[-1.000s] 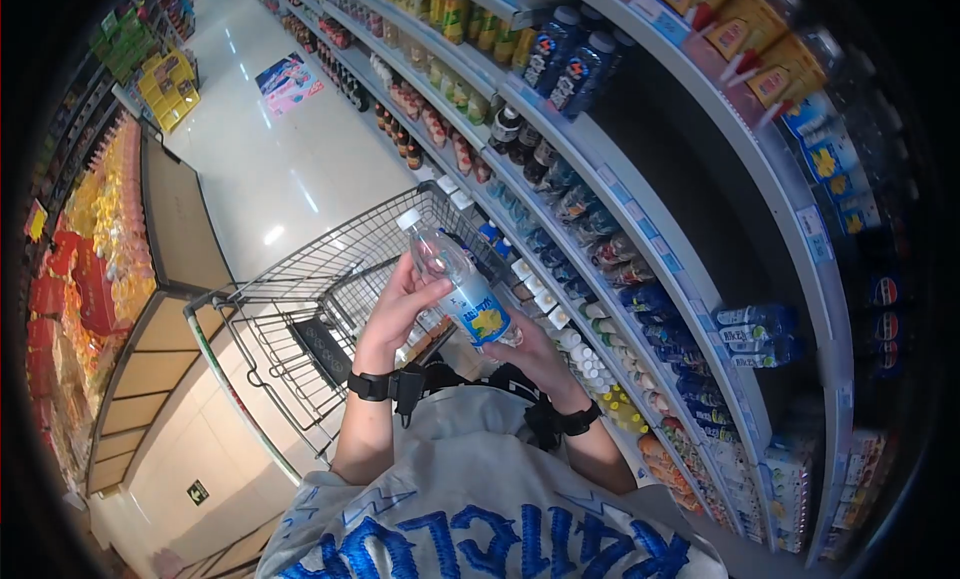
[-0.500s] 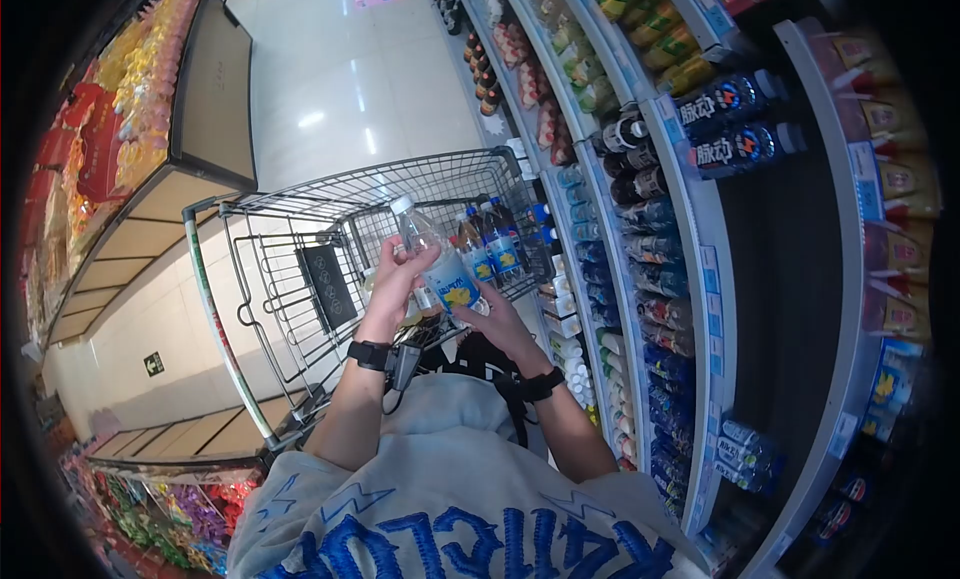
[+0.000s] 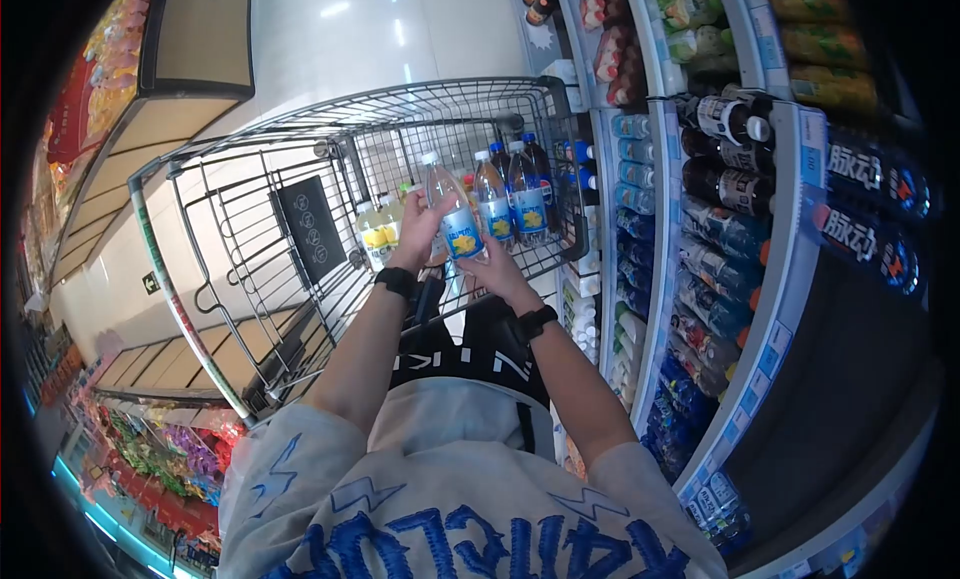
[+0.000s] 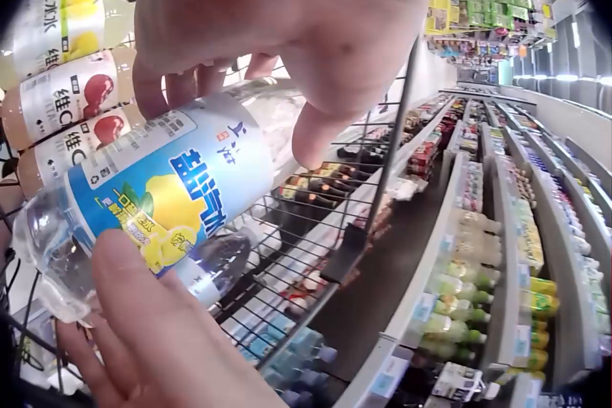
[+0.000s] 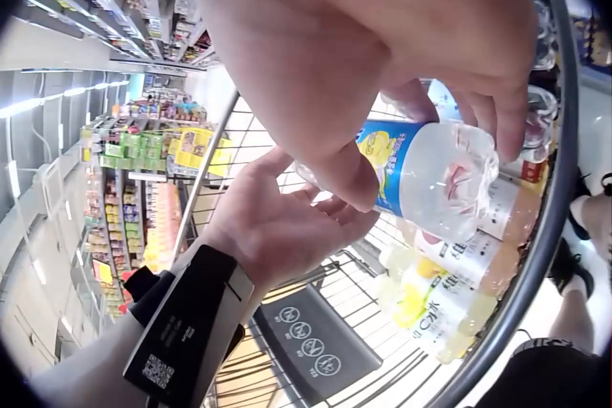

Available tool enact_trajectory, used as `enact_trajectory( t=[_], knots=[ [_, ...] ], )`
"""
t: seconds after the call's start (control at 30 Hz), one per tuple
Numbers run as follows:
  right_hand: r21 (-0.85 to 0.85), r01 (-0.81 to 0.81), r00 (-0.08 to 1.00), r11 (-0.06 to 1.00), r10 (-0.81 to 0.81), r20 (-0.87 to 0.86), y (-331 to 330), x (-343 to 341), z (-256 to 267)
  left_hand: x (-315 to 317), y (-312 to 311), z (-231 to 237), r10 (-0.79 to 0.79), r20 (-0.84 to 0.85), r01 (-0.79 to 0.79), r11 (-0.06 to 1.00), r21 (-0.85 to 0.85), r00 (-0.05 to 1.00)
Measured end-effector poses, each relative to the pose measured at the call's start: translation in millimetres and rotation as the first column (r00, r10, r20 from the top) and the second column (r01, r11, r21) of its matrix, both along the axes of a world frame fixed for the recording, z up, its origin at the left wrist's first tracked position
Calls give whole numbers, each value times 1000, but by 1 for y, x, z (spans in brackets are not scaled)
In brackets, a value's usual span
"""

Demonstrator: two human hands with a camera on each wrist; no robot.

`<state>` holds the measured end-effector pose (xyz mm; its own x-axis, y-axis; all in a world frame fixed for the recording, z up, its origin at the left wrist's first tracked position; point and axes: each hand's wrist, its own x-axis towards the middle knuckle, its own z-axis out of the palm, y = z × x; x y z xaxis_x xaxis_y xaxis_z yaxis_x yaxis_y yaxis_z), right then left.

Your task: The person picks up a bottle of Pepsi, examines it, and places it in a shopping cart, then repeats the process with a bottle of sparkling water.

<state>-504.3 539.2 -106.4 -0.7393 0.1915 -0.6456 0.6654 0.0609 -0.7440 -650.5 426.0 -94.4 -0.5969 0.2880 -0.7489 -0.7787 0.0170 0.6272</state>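
Observation:
A clear bottle with a blue lemon label (image 3: 461,231) and white cap is held tilted over the cart in both hands. My left hand (image 3: 420,235) grips its upper part, below the cap. Lower down, my right hand (image 3: 497,272) holds the bottle near its base. In the left wrist view the label (image 4: 167,183) faces the camera, with the left hand (image 4: 287,25) curled over the bottle's shoulder. The right wrist view shows the right hand (image 5: 382,54) round the bottle's lower part (image 5: 445,178). More lemon-label bottles (image 3: 528,201) stand in the cart beside it.
The wire cart (image 3: 390,109) also holds pale yellow bottles (image 3: 378,237) and a dark cola bottle. Drink shelves (image 3: 665,194) run along the right. A wooden-sided display (image 3: 200,39) stands at the left. A black panel (image 3: 306,230) is on the cart's mesh.
Both hands have carried the bottle forward and lower, over the cart's basket. The head view has turned, showing more of the cart's contents and bringing the shelves closer on the right.

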Motion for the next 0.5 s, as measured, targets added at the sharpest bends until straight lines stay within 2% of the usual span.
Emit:
enact_trajectory(
  t=[0.07, 0.1, 0.13, 0.2, 0.3, 0.37, 0.43, 0.5],
  knots=[
    [210, -55, 994, 976, 72, -78, 1, -2, -12, 2, 5, -20, 3, 57, -1, 1000, -30, 998],
    [226, -68, 998, 972, 68, 7, 2, -1, -10, 3, 7, -30, -41, 49, 43, 998, -46, 998],
    [216, -78, 997, 973, 75, 22, 2, -1, -14, 3, 9, -39, -85, 39, 88, 994, -62, 996],
    [-48, -27, 993, 998, 33, 112, 4, 3, -38, 7, 13, -56, -94, 31, 96, 994, -55, 995],
    [-96, -22, 992, 995, 33, 120, 3, 3, -48, 12, 14, -79, -114, -8, 113, 991, -70, 993],
    [-117, -36, 991, 992, 51, 124, 9, -5, -38, 15, 13, -97, -179, -51, 169, 972, -166, 982],
    [-215, -50, 939, 975, 119, 322, 15, -19, -24, 24, 10, -121, -175, -65, 163, 974, -159, 982],
    [-188, -68, 955, 980, 119, 271, 5, 0, -67, 25, 8, -125, -173, -82, 159, 975, -153, 981]
  ],
)
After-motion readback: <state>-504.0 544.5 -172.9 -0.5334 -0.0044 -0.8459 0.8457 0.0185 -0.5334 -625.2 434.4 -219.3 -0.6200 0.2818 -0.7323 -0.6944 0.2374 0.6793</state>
